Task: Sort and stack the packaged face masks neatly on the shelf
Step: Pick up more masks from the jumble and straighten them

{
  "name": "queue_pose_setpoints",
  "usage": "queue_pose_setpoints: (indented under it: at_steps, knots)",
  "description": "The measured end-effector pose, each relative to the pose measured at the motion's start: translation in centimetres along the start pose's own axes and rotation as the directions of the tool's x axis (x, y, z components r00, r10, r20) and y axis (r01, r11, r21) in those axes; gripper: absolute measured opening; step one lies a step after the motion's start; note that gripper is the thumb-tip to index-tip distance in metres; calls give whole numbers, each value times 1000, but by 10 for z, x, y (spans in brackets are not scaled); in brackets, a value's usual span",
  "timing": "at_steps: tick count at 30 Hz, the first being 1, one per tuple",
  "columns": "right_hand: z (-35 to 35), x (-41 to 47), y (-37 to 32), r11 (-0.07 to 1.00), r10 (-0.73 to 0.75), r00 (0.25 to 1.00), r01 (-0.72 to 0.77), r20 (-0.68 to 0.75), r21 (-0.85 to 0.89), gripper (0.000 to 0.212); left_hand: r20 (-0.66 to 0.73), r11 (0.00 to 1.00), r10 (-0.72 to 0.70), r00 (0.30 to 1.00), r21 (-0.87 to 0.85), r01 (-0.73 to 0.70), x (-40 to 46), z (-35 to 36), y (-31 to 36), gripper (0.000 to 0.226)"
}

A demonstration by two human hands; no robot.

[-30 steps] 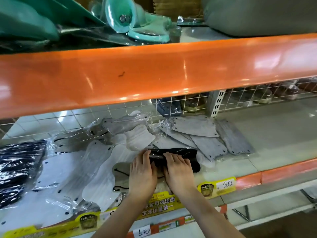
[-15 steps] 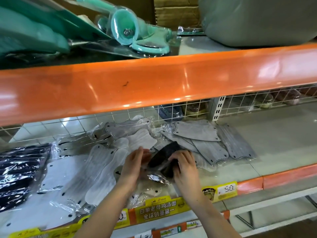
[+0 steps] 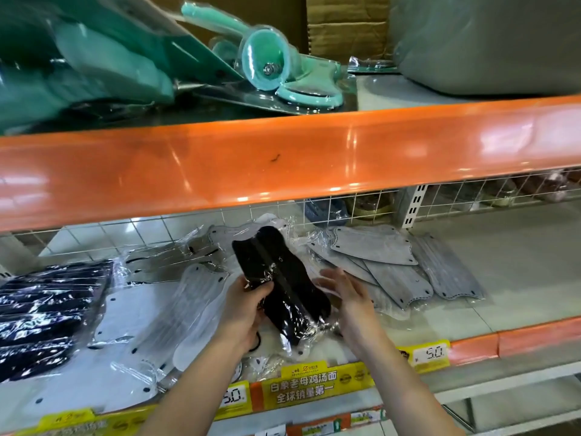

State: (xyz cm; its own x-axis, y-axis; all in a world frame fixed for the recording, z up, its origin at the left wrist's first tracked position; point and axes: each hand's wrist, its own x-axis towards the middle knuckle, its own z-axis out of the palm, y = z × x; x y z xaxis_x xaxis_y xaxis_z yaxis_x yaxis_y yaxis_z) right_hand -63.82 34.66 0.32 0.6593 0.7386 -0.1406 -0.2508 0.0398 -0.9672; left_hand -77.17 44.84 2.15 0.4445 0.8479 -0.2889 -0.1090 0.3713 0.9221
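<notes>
Lifted off the shelf [image 3: 518,278] since a second ago, the black mask pack [image 3: 279,284] is held upright above the white masks [image 3: 125,313], pinched by the left hand [image 3: 243,306], right hand [image 3: 349,297] relaxed beside it; best carried flat to the black stack [image 3: 47,313].

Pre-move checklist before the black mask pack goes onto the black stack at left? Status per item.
1. Left hand has a grip on the black mask pack: ok.
2. Right hand supporting the pack: cannot tell, fingers straight beside it.
3. Pack lifted off the white masks: ok.
4. Black stack in view at left: ok.
5. Stack edges squared: not ok, wrappers uneven.
6. Grey masks out of the path: ok.
</notes>
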Motion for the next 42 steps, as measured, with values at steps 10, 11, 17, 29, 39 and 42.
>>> queue_pose_setpoints:
  at_steps: [10, 11, 17, 29, 39, 42]
  knots:
    - [14, 7, -5, 778, -35, 981, 147, 192, -611, 33, -11, 998, -35, 999, -58, 34, -11, -33, 15, 13]
    - [17, 8, -3, 720, -85, 977, 197, 197, -665, 33, -7, 999, -35, 999, -21, 35, -11, -40, 18, 14]
    - [60, -20, -8, 483, -466, 824, 542, 322, -688, 39, -145, 996, -30, 989, -83, 18, -14, -68, 28, 19]
    - [136, -28, 24, 76, -458, 678, 673, 574, -735, 63, -252, 806, 477, 842, 508, -304, -35, -130, 40, 73]
    - [213, -35, 48, -15, -480, 577, 748, 661, -663, 57, 446, -257, 804, 392, 856, -448, -21, -239, 38, 24]
    - [241, -40, 57, -38, -502, 541, 765, 674, -642, 55, 396, -215, 817, 420, 884, -416, -21, -266, 47, 26]
